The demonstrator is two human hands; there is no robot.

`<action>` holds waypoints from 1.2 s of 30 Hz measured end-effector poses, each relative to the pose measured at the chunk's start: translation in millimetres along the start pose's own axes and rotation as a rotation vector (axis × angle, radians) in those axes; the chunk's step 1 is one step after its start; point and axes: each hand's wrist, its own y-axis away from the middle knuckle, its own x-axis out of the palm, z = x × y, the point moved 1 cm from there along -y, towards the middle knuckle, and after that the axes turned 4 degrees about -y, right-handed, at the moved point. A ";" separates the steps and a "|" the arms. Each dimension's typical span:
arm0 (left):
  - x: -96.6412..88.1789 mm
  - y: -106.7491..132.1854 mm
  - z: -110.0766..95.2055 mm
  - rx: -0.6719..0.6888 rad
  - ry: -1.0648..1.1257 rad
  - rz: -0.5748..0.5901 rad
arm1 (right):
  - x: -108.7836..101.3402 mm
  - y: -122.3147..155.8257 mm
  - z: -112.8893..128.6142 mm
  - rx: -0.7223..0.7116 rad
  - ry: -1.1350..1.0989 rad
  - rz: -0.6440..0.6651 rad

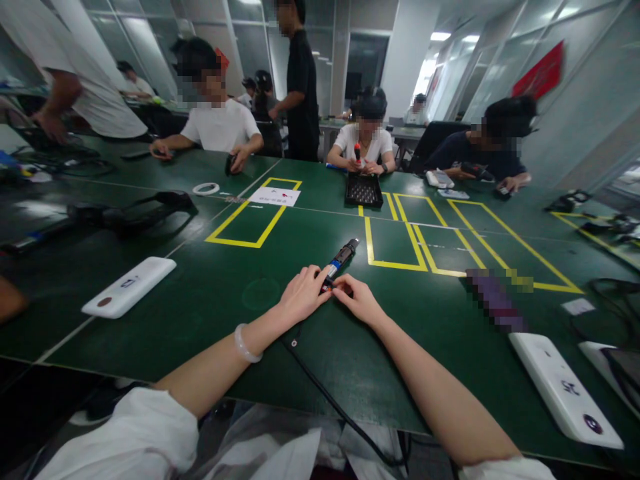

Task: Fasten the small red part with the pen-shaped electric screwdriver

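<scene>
On the green table [280, 280] in front of me lies a slim device [343, 255] with a dark body, a blue and silver section and a metal tip pointing away. My left hand [306, 293], with a pale bracelet on its wrist, is closed over the near end of this device. Bent fingers of my right hand [357, 299] pinch at the same end, beside a small orange-red part. What they grip is too small to make out. A black cable [325, 393] runs below my left hand towards my lap, with a small ring-shaped piece [294, 343] beside it.
White power banks [129, 287] [565, 390] lie left and right. Yellow tape outlines [395, 265] and a paper label [275, 196] mark the table. Across it, a person handles a red screwdriver [357, 153] over a black tray [363, 192]. Black gear [160, 212] sits left; a pixelated item lies right.
</scene>
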 end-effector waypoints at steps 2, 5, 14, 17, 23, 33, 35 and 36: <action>-0.7 -2.0 4.3 -0.007 -0.017 0.000 | -0.8 0.1 -1.9 0.014 0.014 0.003; -0.2 -7.4 16.3 -0.050 -0.048 0.003 | -2.4 0.3 -2.1 0.015 0.023 0.007; -0.3 -22.0 91.9 -0.329 -0.102 0.078 | -6.7 0.9 -2.1 0.010 0.085 0.025; -0.6 -21.3 124.6 -0.415 -0.114 0.081 | -7.6 0.3 -3.0 -0.001 0.093 0.021; 1.9 -14.3 185.2 -0.555 -0.093 0.068 | -8.2 -0.6 -3.7 0.008 0.100 0.027; -5.3 1.3 230.6 -0.693 -0.167 0.110 | -9.2 -1.1 -4.1 0.012 0.106 0.031; -6.4 4.7 228.1 -0.703 -0.189 0.069 | -9.2 -1.1 -3.2 0.012 0.105 0.033; -7.0 5.9 225.7 -0.700 -0.197 0.039 | -9.2 -1.1 -2.7 0.013 0.105 0.033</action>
